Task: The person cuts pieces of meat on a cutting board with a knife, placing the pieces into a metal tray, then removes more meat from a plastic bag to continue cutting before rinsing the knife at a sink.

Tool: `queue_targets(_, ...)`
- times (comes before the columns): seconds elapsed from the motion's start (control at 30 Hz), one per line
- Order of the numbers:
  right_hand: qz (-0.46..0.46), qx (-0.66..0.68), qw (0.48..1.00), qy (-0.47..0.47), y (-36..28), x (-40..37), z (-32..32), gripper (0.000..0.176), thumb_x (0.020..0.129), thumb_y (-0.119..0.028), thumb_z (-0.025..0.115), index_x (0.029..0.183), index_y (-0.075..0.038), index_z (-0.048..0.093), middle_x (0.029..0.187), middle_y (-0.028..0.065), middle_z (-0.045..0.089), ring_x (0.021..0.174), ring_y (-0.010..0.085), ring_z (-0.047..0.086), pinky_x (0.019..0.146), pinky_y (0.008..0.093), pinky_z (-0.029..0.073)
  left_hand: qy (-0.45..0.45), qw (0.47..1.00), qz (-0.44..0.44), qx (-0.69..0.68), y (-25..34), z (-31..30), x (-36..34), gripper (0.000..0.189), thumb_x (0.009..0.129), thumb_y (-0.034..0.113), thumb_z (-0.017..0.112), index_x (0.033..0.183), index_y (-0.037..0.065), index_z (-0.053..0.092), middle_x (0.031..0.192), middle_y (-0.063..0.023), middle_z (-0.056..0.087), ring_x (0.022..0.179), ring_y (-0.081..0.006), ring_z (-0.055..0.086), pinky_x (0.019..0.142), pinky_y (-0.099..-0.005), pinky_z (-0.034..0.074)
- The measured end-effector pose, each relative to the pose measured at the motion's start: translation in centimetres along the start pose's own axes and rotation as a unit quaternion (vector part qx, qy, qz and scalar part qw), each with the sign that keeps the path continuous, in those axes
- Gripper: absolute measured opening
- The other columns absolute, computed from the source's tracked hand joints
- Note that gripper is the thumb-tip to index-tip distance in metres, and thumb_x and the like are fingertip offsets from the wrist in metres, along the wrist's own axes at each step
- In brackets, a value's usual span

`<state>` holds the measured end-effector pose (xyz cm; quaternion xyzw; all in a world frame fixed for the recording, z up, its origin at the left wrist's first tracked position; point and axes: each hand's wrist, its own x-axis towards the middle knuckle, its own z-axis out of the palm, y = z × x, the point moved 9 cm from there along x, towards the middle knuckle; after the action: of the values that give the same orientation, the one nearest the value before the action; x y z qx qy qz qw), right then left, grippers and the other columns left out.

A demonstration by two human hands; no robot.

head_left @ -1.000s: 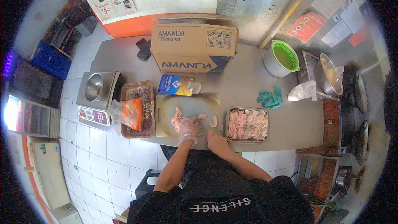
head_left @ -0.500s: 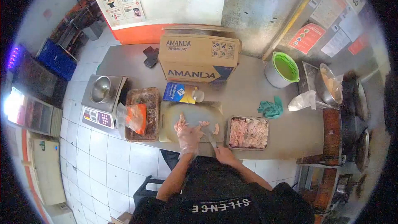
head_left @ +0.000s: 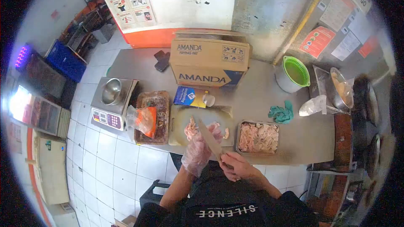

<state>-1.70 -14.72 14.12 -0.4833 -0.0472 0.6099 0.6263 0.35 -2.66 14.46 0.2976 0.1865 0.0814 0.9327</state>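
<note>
My right hand [head_left: 235, 166], bare, grips the handle of a knife [head_left: 210, 138]. Its broad blade is tilted up and left across my left hand [head_left: 197, 155], which wears a clear plastic glove. The gloved fingers curl around pale pink raw meat above the cutting board [head_left: 180, 131]; the blade partly hides them. A small heap of raw meat strips [head_left: 191, 129] lies on the board left of the blade. One small piece [head_left: 226, 133] sits at the right. Beside the board, a metal tray [head_left: 257, 152] holds many cut meat strips.
Left of the board are a brown-stained tray [head_left: 141, 139] with a bagged item [head_left: 145, 120] and a scale [head_left: 105, 117] bearing a metal bowl [head_left: 111, 91]. Behind stand a blue-yellow carton [head_left: 185, 96] and a large cardboard box [head_left: 210, 61]. A green cloth [head_left: 281, 112] and strainer bucket [head_left: 290, 77] are right.
The knife has risen from the board's right edge and swung across my left hand. My left hand has shifted right and nearer to me. The loose meat pieces at centre are now hidden or gathered.
</note>
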Motion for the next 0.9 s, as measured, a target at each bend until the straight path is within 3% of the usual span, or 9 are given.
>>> queue_targets(0.07,0.015,0.028,0.999,-0.039,-0.4,-1.0,1.4,0.032,0.103,-0.035,0.040,0.090,-0.006,0.047,0.055,-0.0015,0.035,0.036,0.0100,0.034,0.033,0.0264,0.032,-0.009,0.999,-0.028,-0.024,0.0,-0.2,-0.6,0.035,0.094,0.042,0.057,0.108,0.010,0.053,0.109,-0.0103,0.060,0.096,-0.0256,0.060,0.079,-0.0404,0.051)
queue_targets(0.17,0.032,0.042,0.996,-0.070,0.1,-1.9,2.4,0.033,0.103,-0.035,0.040,0.090,-0.005,0.049,0.054,-0.0018,0.034,0.035,0.0091,0.033,0.034,0.0261,0.031,-0.158,0.987,0.007,0.020,1.1,1.9,-2.0,0.036,0.090,0.039,0.064,0.109,0.011,0.054,0.108,-0.0096,0.060,0.099,-0.0232,0.058,0.084,-0.0378,0.049)
queue_targets(0.23,0.039,0.043,0.995,-0.078,0.4,-2.2,2.8,0.035,0.102,-0.036,0.040,0.091,-0.005,0.050,0.052,-0.0019,0.034,0.035,0.0088,0.032,0.034,0.0259,0.030,-0.164,0.985,-0.003,0.045,1.6,1.7,-3.0,0.038,0.086,0.037,0.069,0.110,0.012,0.054,0.106,-0.0082,0.060,0.101,-0.0224,0.057,0.086,-0.0371,0.048)
queue_targets(0.37,0.048,0.073,0.987,-0.132,1.1,-2.4,3.7,0.033,0.101,-0.037,0.044,0.094,-0.006,0.051,0.054,-0.0016,0.036,0.037,0.0084,0.031,0.033,0.0250,0.027,-0.201,0.978,0.037,-0.043,1.1,0.7,-3.4,0.044,0.078,0.031,0.078,0.111,0.012,0.054,0.102,-0.0067,0.060,0.098,-0.0214,0.058,0.084,-0.0364,0.048)
queue_targets(0.5,0.084,0.124,0.980,-0.134,1.3,-2.3,4.6,0.032,0.100,-0.037,0.046,0.094,-0.006,0.051,0.054,-0.0016,0.036,0.036,0.0086,0.032,0.033,0.0247,0.027,-0.134,0.989,0.029,-0.056,1.3,-0.7,-3.9,0.053,0.075,0.036,0.081,0.112,0.011,0.053,0.102,-0.0050,0.059,0.097,-0.0213,0.057,0.085,-0.0365,0.047)
queue_targets(0.6,0.070,0.170,0.948,-0.259,0.2,-1.9,7.0,0.032,0.100,-0.035,0.045,0.092,-0.006,0.051,0.052,-0.0016,0.035,0.035,0.0096,0.032,0.032,0.0255,0.028,-0.123,0.991,0.049,0.022,4.2,0.4,-5.0,0.063,0.076,0.041,0.078,0.121,0.006,0.050,0.106,-0.0055,0.059,0.101,-0.0201,0.056,0.088,-0.0361,0.046)
queue_targets(0.7,0.108,0.196,0.931,-0.287,1.0,0.0,7.9,0.031,0.100,-0.034,0.044,0.090,-0.006,0.052,0.050,-0.0014,0.033,0.034,0.0106,0.032,0.031,0.0271,0.029,-0.107,0.988,0.081,0.072,7.7,0.1,-7.0,0.074,0.078,0.046,0.076,0.129,0.001,0.047,0.110,-0.0061,0.059,0.105,-0.0189,0.056,0.092,-0.0357,0.045)
queue_targets(0.77,0.159,0.183,0.933,-0.265,2.2,2.5,8.5,0.034,0.100,-0.035,0.043,0.092,-0.003,0.052,0.050,-0.0010,0.034,0.032,0.0106,0.032,0.032,0.0279,0.030,-0.103,0.986,0.128,0.015,9.5,-1.2,-8.6,0.082,0.079,0.048,0.073,0.135,-0.004,0.044,0.113,-0.0066,0.058,0.108,-0.0174,0.056,0.095,-0.0347,0.044)
queue_targets(0.9,0.208,0.015,0.952,-0.225,2.3,6.4,12.6,0.037,0.100,-0.036,0.037,0.095,-0.003,0.053,0.050,0.0002,0.035,0.032,0.0120,0.033,0.033,0.0300,0.032,-0.038,0.980,0.180,0.077,12.1,-7.9,-10.8,0.068,0.082,0.044,0.072,0.130,0.002,0.048,0.111,-0.0056,0.060,0.108,-0.0189,0.056,0.096,-0.0347,0.043)
